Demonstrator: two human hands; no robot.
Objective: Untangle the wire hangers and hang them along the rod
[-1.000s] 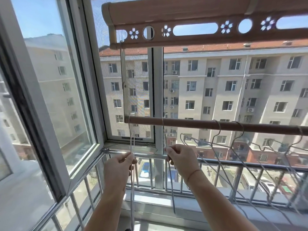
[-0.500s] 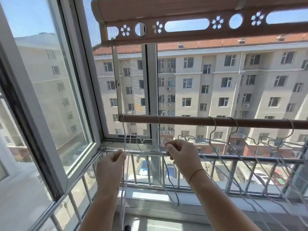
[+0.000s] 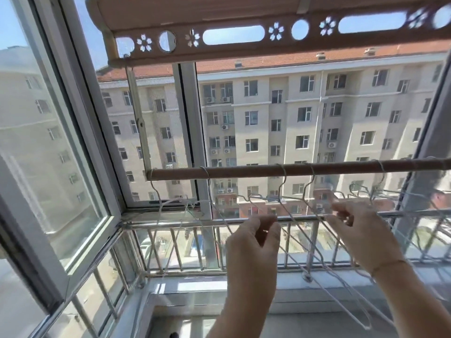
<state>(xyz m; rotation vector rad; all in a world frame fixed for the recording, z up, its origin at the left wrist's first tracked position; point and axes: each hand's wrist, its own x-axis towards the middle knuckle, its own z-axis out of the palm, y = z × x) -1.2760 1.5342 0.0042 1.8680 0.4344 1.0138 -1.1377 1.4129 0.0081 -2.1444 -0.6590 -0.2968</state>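
Note:
A brown rod point(image 3: 244, 170) runs across the window with several thin wire hangers hooked over it. Two hangers point(image 3: 159, 208) hang apart near its left end. My left hand point(image 3: 253, 242) is below the rod's middle, fingers curled at the sloping wire of a hanger point(image 3: 284, 184). To its right, my right hand point(image 3: 361, 228) is blurred, its fingertips pinching the shoulder of the neighbouring hanger point(image 3: 310, 185). More hangers point(image 3: 375, 191) overlap towards the right end, their lower loops crossing below my right wrist.
A perforated drying-rack bar point(image 3: 244, 42) runs overhead. An open window sash point(image 3: 73, 191) juts in at the left. A metal railing point(image 3: 185, 223) runs behind the hangers, with the sill point(image 3: 207, 284) below. Apartment buildings fill the background.
Both hands let go of the two left-end hangers and moved right along the rod to the following pair. The camera view swung right with them.

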